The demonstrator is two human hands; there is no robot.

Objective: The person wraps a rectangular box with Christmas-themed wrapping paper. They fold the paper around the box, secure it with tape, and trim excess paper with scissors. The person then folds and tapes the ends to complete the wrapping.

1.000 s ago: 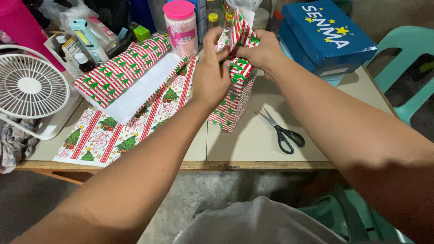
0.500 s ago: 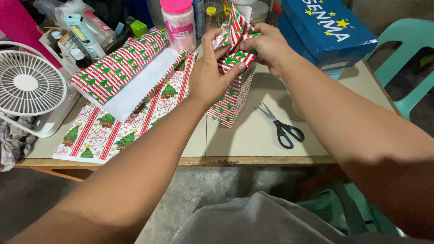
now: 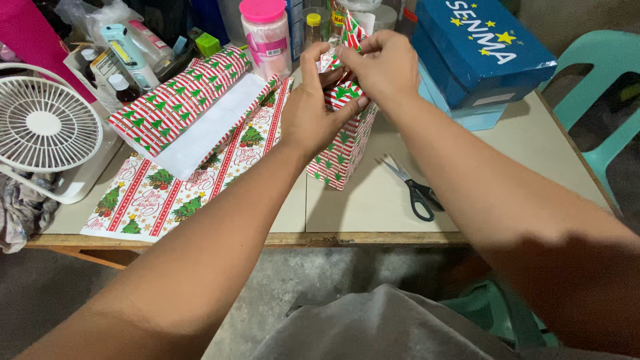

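Note:
A tall box wrapped in red-and-white striped paper with green trees stands upright on the table, near its middle. My left hand presses against the box's upper left side, thumb up along the folded paper. My right hand pinches the loose paper flap at the box's top and folds it toward the left hand. Both hands grip the wrapping at the top end. Black-handled scissors lie on the table to the right of the box, partly under my right forearm.
Sheets of matching wrapping paper lie to the left, beside a white fan. A pink-lidded jar, bottles and a blue box crowd the back. A teal plastic chair stands at the right. The table's front edge is near me.
My right hand has moved left over the box top, folding the flap down toward my left hand. The camera shifted slightly; the box and scissors stayed put.

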